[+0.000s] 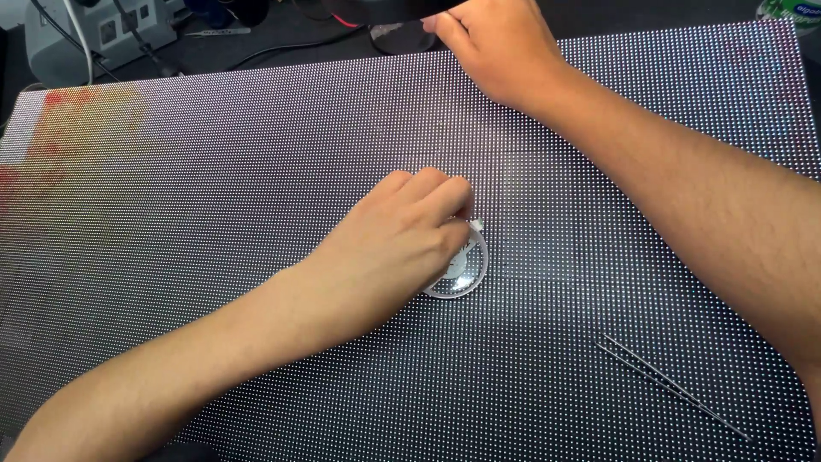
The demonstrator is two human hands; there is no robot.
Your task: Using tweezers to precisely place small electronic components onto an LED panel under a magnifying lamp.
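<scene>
Your left hand [402, 235] curled over small clear dish [462, 269] mid LED panel [214, 214]; right hand [500, 47] closed on dark object [385, 8] at far edge. Dish may slide, spill; loose tweezers [671, 385] near forearm could get knocked.

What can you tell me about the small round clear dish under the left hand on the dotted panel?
The small round dish looks like clear plastic or glass, shallow, with a thin raised rim. It sits flat on the dotted panel, near its middle. The left hand covers its left part, fingers curled over the rim, so only the right arc and some of the floor show. Something pale lies inside, too small to identify. A tiny white bit sits at its upper edge.
</scene>
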